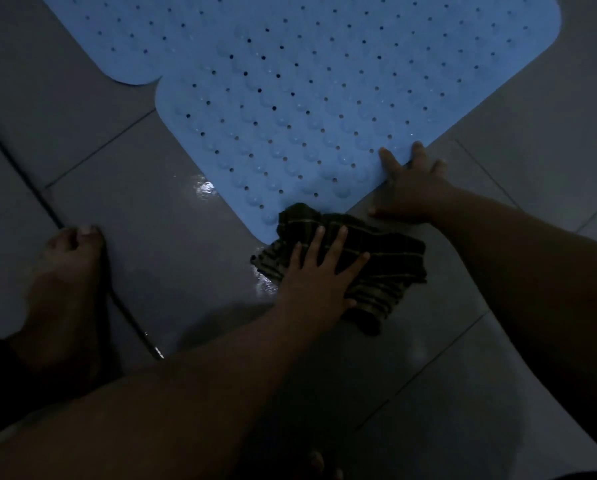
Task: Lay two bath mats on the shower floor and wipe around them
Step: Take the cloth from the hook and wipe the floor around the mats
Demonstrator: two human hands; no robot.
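step: wiping, judged from layout; both mats down, cloth working the floor at the near mat's lower corner
left hand (319, 271): lower centre of frame; fingers straight and spread, pressed flat on the cloth; no curl, nothing gripped
right hand (408, 188): right of centre; fingers splayed and straight, tips across the near mat's lower-right edge, thumb on the tile; pressing the edge down, holding nothing
cloth (370, 258): dark, thin pale stripes, bunched; lies just below the near mat's bottom corner, top fold overlapping that corner; rest on the tile
near mat (290, 126): pale blue rubber, rounded corners, rows of small holes and raised bumps; lying flat, set diagonally, fills centre and upper right of frame
far mat (117, 39): same blue, same hole pattern; upper left of frame; near mat's edge seems to overlap it, though seam hard to read in dim light
floor (134, 216): grey tile, dark grout lines; wet glints left of the near mat's corner and beside the cloth
foot (68, 271): bare, left of frame, toes next to a dark rod-like line running diagonally; cannot tell what that line is
next move, judged: slide cloth along the mat border with flat pressure; keep the right hand pinning the edge so the mat stays put; avoid dragging cloth under the corner
risk, judged: wet tile, mat may creep; dim light hides remaining water
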